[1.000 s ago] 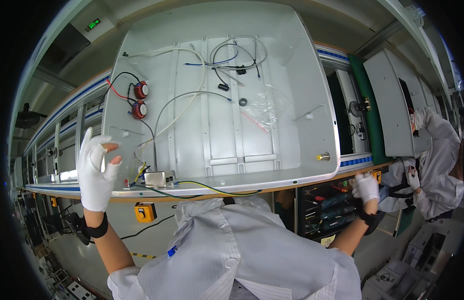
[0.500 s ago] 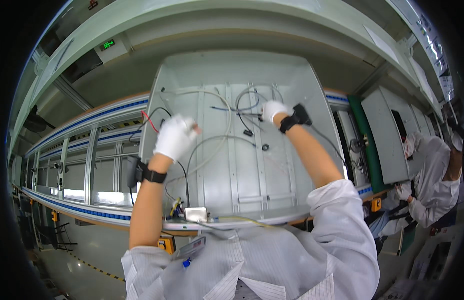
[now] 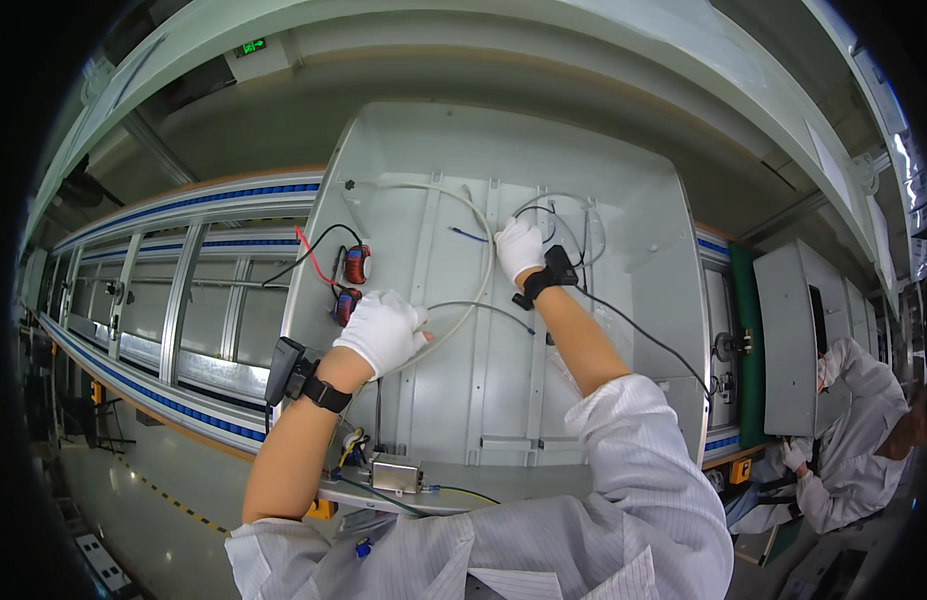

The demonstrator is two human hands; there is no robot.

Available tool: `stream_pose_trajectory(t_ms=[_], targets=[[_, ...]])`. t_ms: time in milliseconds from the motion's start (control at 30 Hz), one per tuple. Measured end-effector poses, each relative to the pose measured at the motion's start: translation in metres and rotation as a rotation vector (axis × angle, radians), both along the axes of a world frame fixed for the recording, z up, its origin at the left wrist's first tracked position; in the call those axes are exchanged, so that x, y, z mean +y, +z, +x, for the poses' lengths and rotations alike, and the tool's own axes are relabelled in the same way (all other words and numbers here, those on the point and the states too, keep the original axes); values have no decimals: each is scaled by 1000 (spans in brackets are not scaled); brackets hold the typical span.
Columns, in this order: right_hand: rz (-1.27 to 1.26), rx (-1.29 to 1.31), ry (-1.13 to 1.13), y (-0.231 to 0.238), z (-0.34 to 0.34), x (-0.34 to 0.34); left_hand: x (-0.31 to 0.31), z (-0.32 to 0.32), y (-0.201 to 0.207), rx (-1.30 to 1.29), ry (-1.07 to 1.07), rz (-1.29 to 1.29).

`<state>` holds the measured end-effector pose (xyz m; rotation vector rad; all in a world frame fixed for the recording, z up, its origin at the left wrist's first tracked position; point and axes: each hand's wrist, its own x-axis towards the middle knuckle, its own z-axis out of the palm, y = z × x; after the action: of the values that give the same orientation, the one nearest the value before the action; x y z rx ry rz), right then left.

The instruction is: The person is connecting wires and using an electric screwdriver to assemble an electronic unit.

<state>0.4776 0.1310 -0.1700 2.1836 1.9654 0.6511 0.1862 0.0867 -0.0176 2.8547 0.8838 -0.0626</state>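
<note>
Both my hands wear white gloves and work inside a large open grey metal enclosure (image 3: 524,400). My left hand (image 3: 384,333) is closed near the left wall, its fingers curled; what it holds, if anything, is hidden. A thin grey cable (image 3: 494,309) runs out from beside it. Two red-and-black parts (image 3: 357,264) with red and black leads sit at the left wall just beyond that hand. My right hand (image 3: 519,250) is closed over the far middle of the floor, its fingertips hidden, between a pale hose (image 3: 484,215) and coiled cables (image 3: 596,225).
A small silver metal box (image 3: 397,475) with green and yellow wires sits on the near rim. Rail frames (image 3: 189,300) extend to the left. At the right, a person (image 3: 864,410) works beside another grey enclosure (image 3: 789,340). Black wrist-worn devices (image 3: 561,265) have trailing cords.
My left hand has moved nearer and rightward within the enclosure, uncovering the red-and-black parts. My right hand has shifted left toward the pale hose. The view has shifted too.
</note>
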Motion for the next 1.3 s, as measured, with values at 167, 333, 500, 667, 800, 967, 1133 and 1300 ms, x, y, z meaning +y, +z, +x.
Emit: stream_pose_trajectory(t_ms=[167,333,500,667,800,967,1133,1300], targets=[[63,-7,-244,22,69,3,5,8,-9,-10,-18,-3],[-122,486,-291,108,109,-19,4,1,-13,-42,-45,6],[-359,550,-122,129,107,-45,3,4,-13,7,-65,-19],[-102,967,-54,97,115,-66,2,3,-16,-15,-67,-20],[-107,801,-250,63,148,-83,3,7,-7,37,-65,-58],[-176,712,-232,28,122,-91,2,2,-8,62,-29,-90],[-81,791,-681,21,106,-74,3,5,-14,102,-40,-103],[23,703,-563,31,82,-54,6,5,-15,124,-37,-110]])
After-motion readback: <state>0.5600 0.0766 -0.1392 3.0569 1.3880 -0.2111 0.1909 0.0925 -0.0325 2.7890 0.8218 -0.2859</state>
